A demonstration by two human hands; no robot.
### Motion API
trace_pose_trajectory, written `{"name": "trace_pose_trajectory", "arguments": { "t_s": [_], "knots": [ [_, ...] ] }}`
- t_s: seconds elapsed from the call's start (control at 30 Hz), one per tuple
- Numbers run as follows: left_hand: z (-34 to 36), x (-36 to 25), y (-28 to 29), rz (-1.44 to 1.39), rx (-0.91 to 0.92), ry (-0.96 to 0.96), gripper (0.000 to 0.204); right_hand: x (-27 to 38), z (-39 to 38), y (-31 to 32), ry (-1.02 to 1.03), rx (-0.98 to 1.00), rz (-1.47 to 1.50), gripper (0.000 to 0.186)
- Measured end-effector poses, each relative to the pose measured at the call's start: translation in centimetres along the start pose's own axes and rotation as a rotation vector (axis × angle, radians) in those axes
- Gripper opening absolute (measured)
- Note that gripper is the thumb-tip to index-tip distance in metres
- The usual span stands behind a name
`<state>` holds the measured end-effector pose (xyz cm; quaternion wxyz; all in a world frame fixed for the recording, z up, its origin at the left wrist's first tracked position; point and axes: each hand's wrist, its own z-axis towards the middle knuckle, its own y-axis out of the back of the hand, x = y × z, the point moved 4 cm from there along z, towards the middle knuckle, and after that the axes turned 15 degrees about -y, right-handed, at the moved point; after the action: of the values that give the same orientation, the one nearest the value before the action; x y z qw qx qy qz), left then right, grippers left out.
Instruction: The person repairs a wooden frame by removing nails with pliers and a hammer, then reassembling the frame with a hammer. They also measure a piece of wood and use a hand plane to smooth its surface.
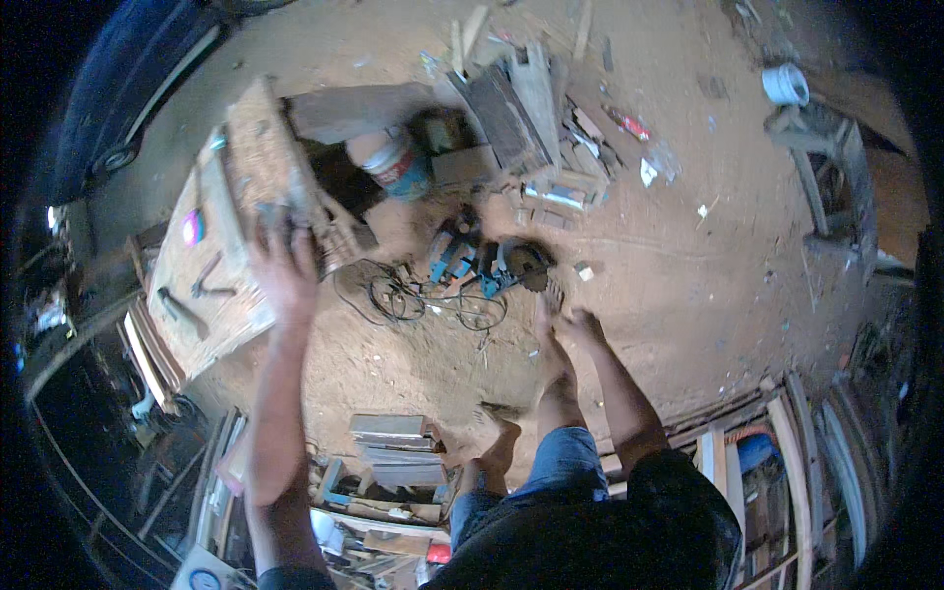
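My left hand [282,264] is over the wooden workbench [221,324], with its fingers stretched out and somewhat blurred. A small greyish thing shows at its fingertips, too smeared to name. Beside the hand, a wooden strip [224,211], a round pink-and-white object [193,227], an L-shaped tool [210,277] and a hammer-like tool [181,315] lie on the bench. My right hand [582,328] hangs low near my foot, its fingers curled; whatever they may hold is hidden. Ahead of it on the ground sits a blue power saw [482,264] with a dark toothed blade [531,264].
A looped dark cable [393,300] lies on the sandy ground. Beyond stand a paint bucket [398,162] and a pile of wood offcuts [531,108]. Stacked wood blocks [398,447] are near my legs. A wooden frame [831,177] and white bucket [785,86] stand far right.
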<state>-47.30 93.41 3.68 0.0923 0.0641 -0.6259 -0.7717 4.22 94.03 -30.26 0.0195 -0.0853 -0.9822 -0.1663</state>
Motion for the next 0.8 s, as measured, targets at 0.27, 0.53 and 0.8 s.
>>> {"name": "trace_pose_trajectory", "arguments": {
  "t_s": [0.27,0.53,0.8],
  "knots": [
    [-27.2,-8.5,5.6,-0.709,0.341,0.546,0.026,-16.0,0.1,-5.5,-0.014,0.024,0.206,0.023],
    [-76.7,-6.2,9.9,-0.717,0.396,1.507,0.05,-0.1,-9.9,-1.6,-0.082,0.11,0.538,0.028],
    [-92.8,1.5,15.0,-1.02,-0.4,1.868,0.027,24.4,-25.0,-10.5,0.223,-0.04,0.223,0.042]
  ]
}}
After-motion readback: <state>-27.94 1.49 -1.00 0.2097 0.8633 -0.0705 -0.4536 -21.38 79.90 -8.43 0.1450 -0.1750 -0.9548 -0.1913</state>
